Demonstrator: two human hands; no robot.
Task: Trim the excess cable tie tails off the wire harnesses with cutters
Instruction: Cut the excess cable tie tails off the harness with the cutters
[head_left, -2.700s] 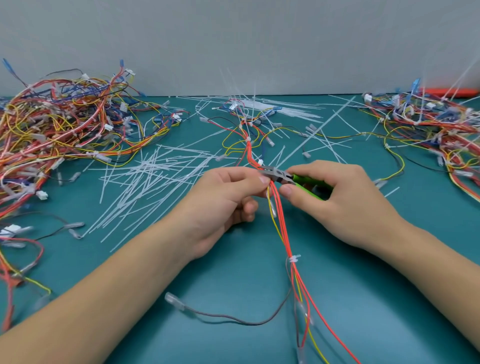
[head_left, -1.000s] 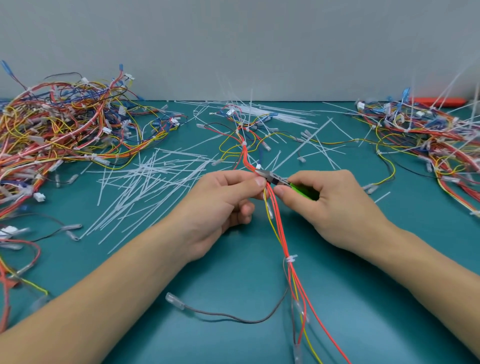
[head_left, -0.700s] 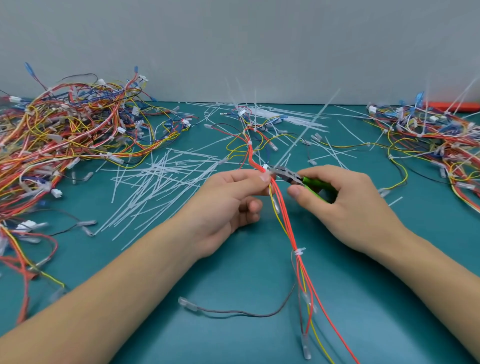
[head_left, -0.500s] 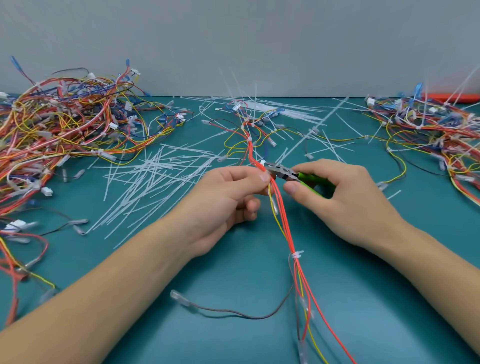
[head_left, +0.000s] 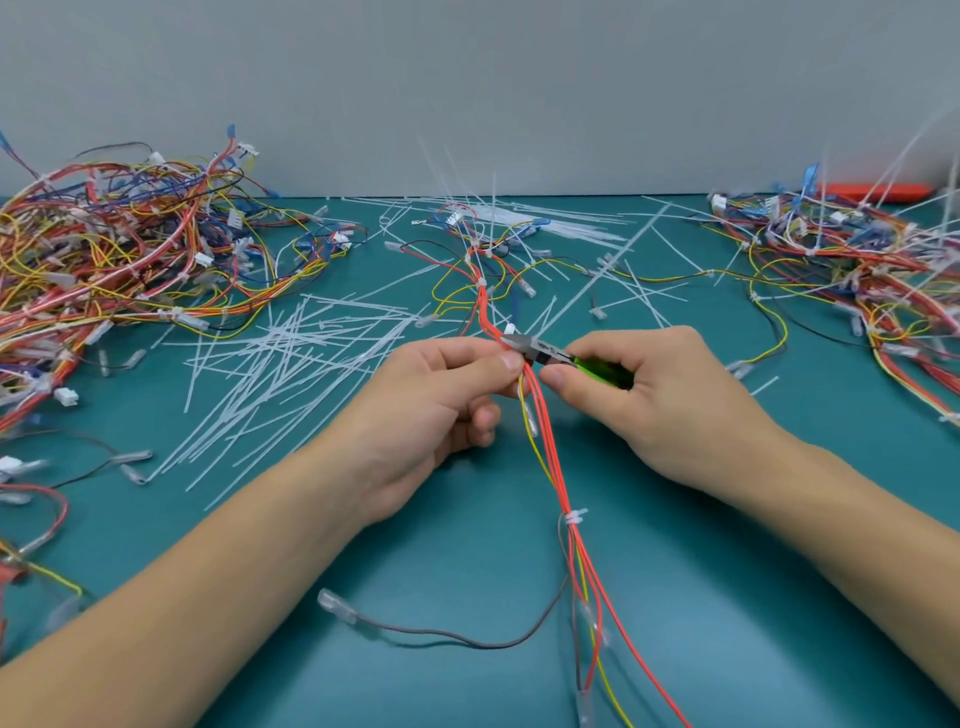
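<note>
Cutters (head_left: 540, 353) point left, nose at harness (head_left: 543, 415) | harness runs near-far | left hand (head_left: 441, 400) pinches harness | right hand (head_left: 654, 400) grips cutters

teal table (head_left: 467, 597), green-handled cutters (head_left: 597, 370), mostly red harness (head_left: 545, 431), seemingly whitish ties (head_left: 291, 364).

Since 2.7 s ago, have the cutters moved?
No. The cutters in the right hand stay at the same tie on the red harness, level with the pile of cut tails as before; only the camera shifted.
</note>
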